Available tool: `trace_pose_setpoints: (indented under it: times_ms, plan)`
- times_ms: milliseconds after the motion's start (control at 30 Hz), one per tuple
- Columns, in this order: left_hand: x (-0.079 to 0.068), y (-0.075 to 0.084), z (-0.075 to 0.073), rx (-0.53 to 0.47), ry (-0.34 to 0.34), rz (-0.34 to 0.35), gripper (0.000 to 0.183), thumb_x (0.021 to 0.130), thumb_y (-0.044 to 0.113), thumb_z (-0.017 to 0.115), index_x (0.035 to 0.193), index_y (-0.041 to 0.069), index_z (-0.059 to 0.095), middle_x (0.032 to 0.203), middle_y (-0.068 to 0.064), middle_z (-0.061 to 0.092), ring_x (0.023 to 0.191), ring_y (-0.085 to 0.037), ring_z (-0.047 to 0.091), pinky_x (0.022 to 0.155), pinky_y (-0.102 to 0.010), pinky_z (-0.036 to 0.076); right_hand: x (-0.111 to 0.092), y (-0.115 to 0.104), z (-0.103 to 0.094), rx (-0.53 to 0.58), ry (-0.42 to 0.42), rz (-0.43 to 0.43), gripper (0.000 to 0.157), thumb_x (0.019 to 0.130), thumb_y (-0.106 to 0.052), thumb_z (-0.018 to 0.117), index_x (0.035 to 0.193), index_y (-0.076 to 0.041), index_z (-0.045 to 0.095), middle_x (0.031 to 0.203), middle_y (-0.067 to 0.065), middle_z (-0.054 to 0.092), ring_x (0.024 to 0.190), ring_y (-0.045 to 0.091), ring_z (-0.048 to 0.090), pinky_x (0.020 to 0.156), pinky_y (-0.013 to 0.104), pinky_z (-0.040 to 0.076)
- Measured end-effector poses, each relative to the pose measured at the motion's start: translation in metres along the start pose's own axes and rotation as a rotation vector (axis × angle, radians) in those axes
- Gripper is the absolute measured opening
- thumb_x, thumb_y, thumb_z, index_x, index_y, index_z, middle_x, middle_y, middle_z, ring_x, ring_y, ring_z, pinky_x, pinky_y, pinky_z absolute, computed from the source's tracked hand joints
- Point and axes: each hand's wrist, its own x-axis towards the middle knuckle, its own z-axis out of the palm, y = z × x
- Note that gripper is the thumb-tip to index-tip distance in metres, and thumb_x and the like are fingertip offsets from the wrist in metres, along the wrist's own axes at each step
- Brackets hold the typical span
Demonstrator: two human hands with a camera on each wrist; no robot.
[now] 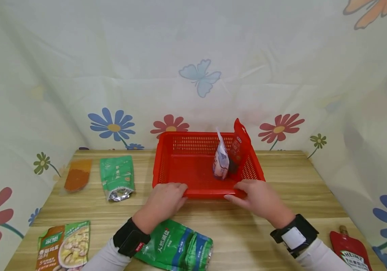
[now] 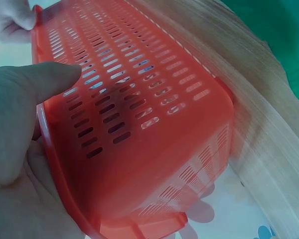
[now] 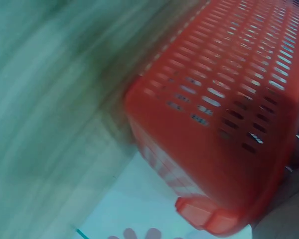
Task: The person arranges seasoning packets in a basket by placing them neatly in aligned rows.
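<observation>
A red plastic basket (image 1: 190, 169) with slotted walls stands at the back of the table. My left hand (image 1: 167, 199) grips its front rim left of the middle, thumb outside the wall in the left wrist view. Farther right along that rim, my right hand (image 1: 259, 195) grips it too; in the right wrist view that hand is mostly out of frame. Inside the basket, towards its right end, a white and purple pouch (image 1: 221, 160) and a red packet (image 1: 240, 146) stand upright. Below my left hand lies a green pouch (image 1: 176, 244), partly hidden by the wrist.
On the left of the wooden table (image 1: 247, 241) lie a packet of orange-brown powder (image 1: 77, 175), a green and silver pouch (image 1: 117, 177) and a brown and green food packet (image 1: 64, 246). A red Heinz pouch (image 1: 349, 248) lies at the front right. Patterned cloth (image 1: 139, 94) hangs behind.
</observation>
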Motion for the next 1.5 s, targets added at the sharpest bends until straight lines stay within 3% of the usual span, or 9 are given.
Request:
trace_pose_setpoints:
  times_ms: [167, 300, 400, 567, 733, 967, 1200, 1300, 1500]
  plan:
    - [-0.001, 0.001, -0.001, -0.018, 0.01, -0.007, 0.024, 0.091, 0.034, 0.078, 0.104, 0.016, 0.069, 0.085, 0.001, 0.073, 0.072, -0.014, 0.068, 0.062, -0.029, 0.056, -0.002, 0.004, 0.01, -0.028, 0.053, -0.039, 0.07, 0.087, -0.08, 0.049, 0.104, -0.019, 0.08, 0.09, -0.007, 0.078, 0.07, 0.002, 0.061, 0.066, 0.022, 0.053]
    - [-0.002, 0.001, 0.001, -0.021, 0.038, -0.01, 0.027, 0.09, 0.034, 0.079, 0.108, 0.015, 0.071, 0.091, 0.001, 0.075, 0.077, -0.014, 0.07, 0.068, -0.031, 0.059, -0.003, 0.006, 0.014, -0.031, 0.11, -0.068, 0.052, 0.086, -0.066, 0.069, 0.104, -0.019, 0.08, 0.091, -0.004, 0.079, 0.072, 0.006, 0.066, 0.07, 0.027, 0.059]
    - [-0.004, 0.001, 0.0, -0.036, 0.047, -0.018, 0.031, 0.09, 0.032, 0.079, 0.113, 0.014, 0.071, 0.096, 0.0, 0.076, 0.082, -0.015, 0.071, 0.075, -0.033, 0.061, -0.004, 0.007, 0.016, -0.053, 0.143, -0.095, 0.037, 0.08, -0.043, 0.086, 0.104, -0.016, 0.08, 0.093, 0.0, 0.079, 0.077, 0.013, 0.072, 0.075, 0.034, 0.063]
    - [-0.011, -0.003, -0.003, -0.112, 0.07, 0.005, 0.038, 0.09, 0.029, 0.079, 0.123, 0.012, 0.07, 0.11, -0.003, 0.076, 0.1, -0.019, 0.072, 0.093, -0.037, 0.06, -0.006, 0.01, 0.019, -0.069, 0.166, -0.093, 0.037, 0.076, -0.028, 0.092, 0.106, -0.012, 0.079, 0.097, 0.005, 0.079, 0.088, 0.023, 0.076, 0.082, 0.046, 0.063]
    - [-0.029, -0.014, -0.006, -0.204, 0.177, 0.064, 0.04, 0.088, 0.022, 0.081, 0.124, 0.011, 0.071, 0.121, -0.004, 0.074, 0.12, -0.023, 0.069, 0.11, -0.042, 0.048, -0.006, 0.009, 0.022, -0.052, 0.162, -0.072, 0.036, 0.076, -0.029, 0.091, 0.106, -0.013, 0.079, 0.097, 0.004, 0.08, 0.089, 0.022, 0.076, 0.083, 0.045, 0.063]
    - [-0.059, -0.022, -0.011, -0.223, 0.36, 0.125, 0.041, 0.081, 0.012, 0.084, 0.121, 0.007, 0.073, 0.122, -0.008, 0.074, 0.119, -0.026, 0.07, 0.1, -0.043, 0.056, -0.005, 0.008, 0.023, -0.07, 0.173, -0.077, 0.035, 0.076, -0.03, 0.091, 0.105, -0.013, 0.079, 0.096, 0.004, 0.08, 0.088, 0.022, 0.076, 0.082, 0.045, 0.063]
    - [-0.087, -0.024, -0.004, -0.262, 0.413, 0.128, 0.021, 0.096, 0.017, 0.069, 0.114, 0.008, 0.074, 0.122, -0.007, 0.074, 0.117, -0.025, 0.07, 0.092, -0.041, 0.06, -0.006, 0.009, 0.022, -0.079, 0.176, -0.079, 0.035, 0.076, -0.031, 0.091, 0.105, -0.014, 0.079, 0.095, 0.003, 0.08, 0.088, 0.021, 0.075, 0.082, 0.044, 0.063]
    - [-0.098, -0.023, -0.004, -0.313, 0.338, 0.004, 0.023, 0.089, 0.012, 0.076, 0.112, 0.011, 0.076, 0.118, -0.004, 0.076, 0.111, -0.022, 0.073, 0.089, -0.041, 0.061, -0.007, 0.01, 0.022, -0.086, 0.175, -0.077, 0.035, 0.076, -0.032, 0.091, 0.104, -0.014, 0.079, 0.095, 0.003, 0.08, 0.087, 0.02, 0.075, 0.082, 0.043, 0.063]
    - [-0.114, -0.033, -0.006, -0.542, -0.049, -0.534, 0.016, 0.096, 0.018, 0.071, 0.109, 0.011, 0.075, 0.1, 0.002, 0.076, 0.094, -0.014, 0.071, 0.084, -0.039, 0.061, -0.005, 0.009, 0.023, -0.086, 0.162, -0.072, 0.034, 0.077, -0.033, 0.091, 0.104, -0.016, 0.079, 0.095, 0.001, 0.08, 0.086, 0.019, 0.075, 0.081, 0.042, 0.063]
